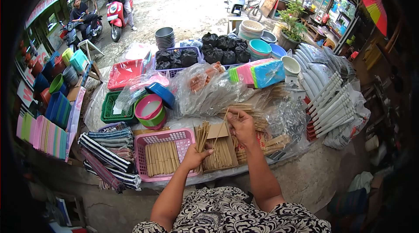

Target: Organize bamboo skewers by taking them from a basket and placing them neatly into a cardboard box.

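My left hand [193, 158] is closed around a bundle of thin tan sticks [202, 134], which stand upright above the fingers. Higher and to the right, my right hand [241, 125] pinches a single thin stick [222, 124] that slants down to the left. Below the hands sits an open cardboard box [233, 150] with many loose sticks [218, 156] inside. Left of it, a pink plastic basket [140, 154] holds neat rows of similar sticks [162, 158]. My left forearm passes in front of the basket's near right corner.
Folded striped cloths [109, 151] lie left of the basket. Beyond are coloured basins [149, 107], a green basket [114, 110], plastic-wrapped goods [203, 85] and black bags [226, 48]. White-handled tools [332, 105] lean at the right. Two people sit by motorbikes [114, 16] farther off.
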The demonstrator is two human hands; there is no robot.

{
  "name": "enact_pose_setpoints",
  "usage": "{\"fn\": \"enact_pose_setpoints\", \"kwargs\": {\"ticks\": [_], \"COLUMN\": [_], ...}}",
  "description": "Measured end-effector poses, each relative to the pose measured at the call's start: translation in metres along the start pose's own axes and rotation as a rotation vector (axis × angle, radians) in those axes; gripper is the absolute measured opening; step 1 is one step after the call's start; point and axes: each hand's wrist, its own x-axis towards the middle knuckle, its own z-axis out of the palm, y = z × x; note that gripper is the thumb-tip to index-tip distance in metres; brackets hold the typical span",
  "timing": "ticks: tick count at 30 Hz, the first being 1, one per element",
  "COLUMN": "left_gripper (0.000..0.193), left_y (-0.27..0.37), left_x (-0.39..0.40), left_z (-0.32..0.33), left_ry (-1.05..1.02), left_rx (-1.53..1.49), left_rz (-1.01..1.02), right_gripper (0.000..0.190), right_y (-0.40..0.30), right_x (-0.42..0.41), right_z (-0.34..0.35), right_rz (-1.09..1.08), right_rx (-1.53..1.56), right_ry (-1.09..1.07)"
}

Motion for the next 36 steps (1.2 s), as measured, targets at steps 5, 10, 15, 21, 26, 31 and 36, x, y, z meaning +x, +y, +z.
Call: {"fn": "enact_pose_setpoints", "kwargs": {"ticks": [5,10,15,21,26,31,36], "left_gripper": [0.017,0.019,0.031,0.042,0.042,0.042,0.041], "left_y": [-0.001,-0.006,-0.003,0.002,0.014,0.021,0.018], "left_x": [0.0,0.005,0.013,0.016,0.02,0.016,0.012], "left_z": [-0.016,-0.017,-0.023,-0.032,-0.018,-0.016,-0.021], "left_ry": [0.002,-0.009,0.449,0.322,0.189,0.149,0.166], "left_rx": [0.006,0.007,-0.255,-0.577,-0.681,-0.733,-0.723], "left_rz": [-0.089,-0.024,0.004,-0.066,-0.158,-0.173,-0.182], "right_gripper": [0.025,0.015,0.015,0.007,0.013,0.019,0.02], "right_y": [-0.01,-0.006,-0.022,-0.019,0.017,0.018,0.024], "right_x": [-0.008,-0.005,-0.007,-0.018,-0.03,-0.036,-0.037], "right_z": [0.006,0.003,-0.018,-0.029,-0.006,0.0,-0.007], "right_rz": [0.192,0.136,0.043,0.208,0.218,0.224,0.067], "right_rx": [0.189,0.201,0.394,0.098,-0.258,-0.246,-0.368], "right_ry": [-0.256,-0.357,-0.464,-0.516,-0.385,-0.317,-0.349]}}
